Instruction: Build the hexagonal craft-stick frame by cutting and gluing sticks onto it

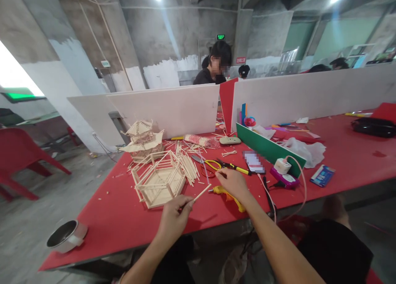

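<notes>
1. Lower middle of the frame: the left hand point(175, 213) pinches a thin wooden stick point(202, 193) between thumb and fingers; the stick tilts up toward the right, its free end near the tip of the yellow glue gun point(230, 195).
2. Lower left: a white cup point(75, 237) with a dark inside stands near the edge of the red bench point(108, 220).
3. Centre, right of the stick: the right hand point(233, 184) has its thumb and fingers drawn together above the glue gun; I cannot tell whether they pinch anything.
4. Left of centre: an open, many-sided stick frame point(163, 190) sits on the bench, with a slatted floor, short posts and rails; it lies just beyond the left hand.
5. Right of centre: a phone point(254, 162), a purple power strip point(285, 179) and a blue packet point(322, 175); yellow-handled pliers point(213, 164) and a yellow-and-black cutter point(236, 167) lie near the right hand.
6. Middle, beyond the frame: loose sticks point(189, 165) fan across the bench; a tiered stick model point(142, 143) stands to their left; a beige case point(229, 140) lies to their right.
7. Upper middle: white panels point(167, 111) stand across the far side; another person point(213, 65) is behind them, head bent.
</notes>
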`<action>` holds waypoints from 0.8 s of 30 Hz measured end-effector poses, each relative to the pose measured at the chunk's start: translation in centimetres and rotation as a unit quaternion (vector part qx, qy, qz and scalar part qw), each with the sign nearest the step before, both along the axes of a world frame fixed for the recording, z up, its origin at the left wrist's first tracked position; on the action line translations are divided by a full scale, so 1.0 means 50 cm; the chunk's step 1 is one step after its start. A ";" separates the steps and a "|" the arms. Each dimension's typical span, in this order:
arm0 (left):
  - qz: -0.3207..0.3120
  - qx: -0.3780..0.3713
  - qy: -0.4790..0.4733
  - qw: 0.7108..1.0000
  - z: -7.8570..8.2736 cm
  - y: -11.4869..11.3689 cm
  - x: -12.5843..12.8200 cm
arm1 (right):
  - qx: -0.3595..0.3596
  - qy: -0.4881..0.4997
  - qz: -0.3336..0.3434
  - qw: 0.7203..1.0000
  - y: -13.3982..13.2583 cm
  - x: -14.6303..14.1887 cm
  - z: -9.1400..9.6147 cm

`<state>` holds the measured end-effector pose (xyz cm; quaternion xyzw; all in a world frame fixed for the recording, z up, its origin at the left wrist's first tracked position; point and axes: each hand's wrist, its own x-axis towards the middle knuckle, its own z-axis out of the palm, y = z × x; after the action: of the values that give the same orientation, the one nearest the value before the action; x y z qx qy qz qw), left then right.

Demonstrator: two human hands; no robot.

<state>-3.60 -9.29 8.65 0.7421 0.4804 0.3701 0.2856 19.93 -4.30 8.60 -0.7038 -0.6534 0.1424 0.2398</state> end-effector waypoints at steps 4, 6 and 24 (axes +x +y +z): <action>0.060 -0.057 -0.112 0.990 -0.032 0.003 0.007 | -0.039 -0.057 -0.012 0.998 0.115 -0.061 -0.032; 0.073 -0.084 -0.158 0.981 -0.043 0.007 0.014 | -0.056 -0.087 -0.020 0.994 0.164 -0.085 -0.043; 0.109 -0.237 -0.331 0.907 -0.093 0.072 0.058 | -0.087 -0.109 -0.011 0.990 0.407 -0.087 0.010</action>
<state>-0.72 -5.69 4.00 0.4301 0.5095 0.4987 0.5538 15.59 16.05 9.08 -0.7406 -0.6527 0.1183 0.1067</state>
